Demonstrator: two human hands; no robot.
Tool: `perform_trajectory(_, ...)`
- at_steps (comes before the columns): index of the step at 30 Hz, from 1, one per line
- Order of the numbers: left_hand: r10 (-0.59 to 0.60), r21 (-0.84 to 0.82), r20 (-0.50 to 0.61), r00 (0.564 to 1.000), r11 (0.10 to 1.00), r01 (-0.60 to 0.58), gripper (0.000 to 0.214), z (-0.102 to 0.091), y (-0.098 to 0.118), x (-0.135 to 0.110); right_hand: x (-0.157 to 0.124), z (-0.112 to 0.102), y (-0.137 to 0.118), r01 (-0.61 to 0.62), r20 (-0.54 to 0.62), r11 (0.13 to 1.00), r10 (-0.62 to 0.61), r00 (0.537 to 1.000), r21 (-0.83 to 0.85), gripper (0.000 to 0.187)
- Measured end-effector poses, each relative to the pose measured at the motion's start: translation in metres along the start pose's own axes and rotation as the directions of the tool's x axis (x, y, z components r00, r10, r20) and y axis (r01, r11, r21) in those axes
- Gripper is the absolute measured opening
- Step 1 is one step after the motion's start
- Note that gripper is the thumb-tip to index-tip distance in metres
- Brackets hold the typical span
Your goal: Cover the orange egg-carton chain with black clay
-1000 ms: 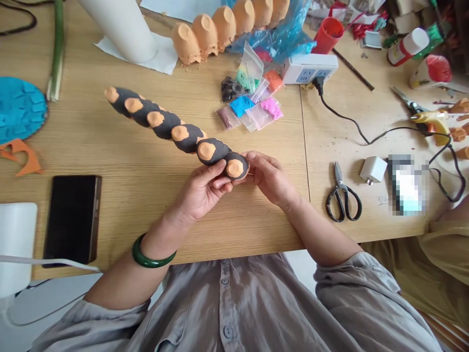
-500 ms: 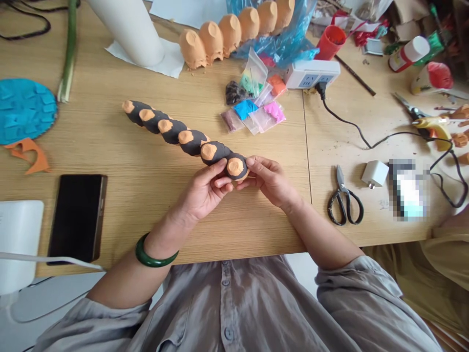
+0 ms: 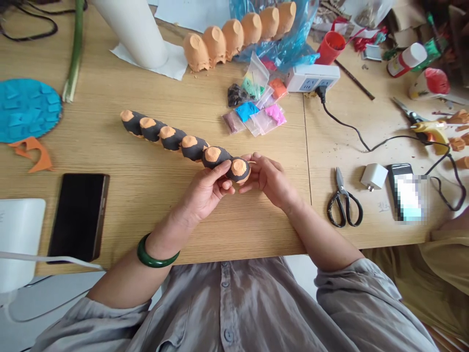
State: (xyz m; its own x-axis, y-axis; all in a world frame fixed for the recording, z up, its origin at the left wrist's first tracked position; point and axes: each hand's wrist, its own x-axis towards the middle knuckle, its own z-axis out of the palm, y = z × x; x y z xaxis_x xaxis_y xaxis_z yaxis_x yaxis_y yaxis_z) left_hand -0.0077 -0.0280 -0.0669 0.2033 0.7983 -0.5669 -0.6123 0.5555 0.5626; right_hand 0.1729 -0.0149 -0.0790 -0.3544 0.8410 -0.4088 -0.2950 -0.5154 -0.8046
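Observation:
I hold a long strip of egg-carton cups, painted black with orange tips, by its near end. My left hand pinches the last two cups from below and in front, thumb on top. Fingers of my right hand grip the end cup from the right. The strip reaches left and away over the wooden table, its far end low near the surface. A green bangle sits on my left wrist.
An unpainted orange carton strip lies at the back by a white roll. Small bags of coloured powder, a power strip, scissors, a glue gun, a black phone and a blue disc lie around.
The strip's far end has swung down and toward me, now lying lower and flatter over the table. Both hands keep hold of the near end.

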Motion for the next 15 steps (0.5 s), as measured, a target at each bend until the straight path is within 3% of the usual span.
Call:
perform_trajectory(3,0.018,0.032,0.037,0.999,0.999,-0.019,0.029,-0.003,-0.004,0.002,-0.006,0.001,-0.002,0.212,-0.103,0.937,-0.248,0.963,-0.277,0.056)
perform_trajectory(6,0.018,0.063,0.066,0.998,0.998,-0.022,0.040,-0.003,-0.007,0.002,-0.010,-0.001,-0.001,0.388,0.036,0.751,-0.439,0.898,-0.533,0.059)
perform_trajectory(10,0.030,0.150,0.057,0.998,0.988,-0.038,0.051,-0.002,-0.010,0.001,-0.007,-0.007,0.005,0.522,0.258,0.534,-0.492,0.831,-0.665,0.047)
perform_trajectory(15,-0.057,0.475,0.040,0.998,0.880,0.031,0.073,-0.008,0.007,-0.004,0.000,-0.015,0.011,0.554,0.279,0.337,-0.600,0.750,-0.761,0.043)
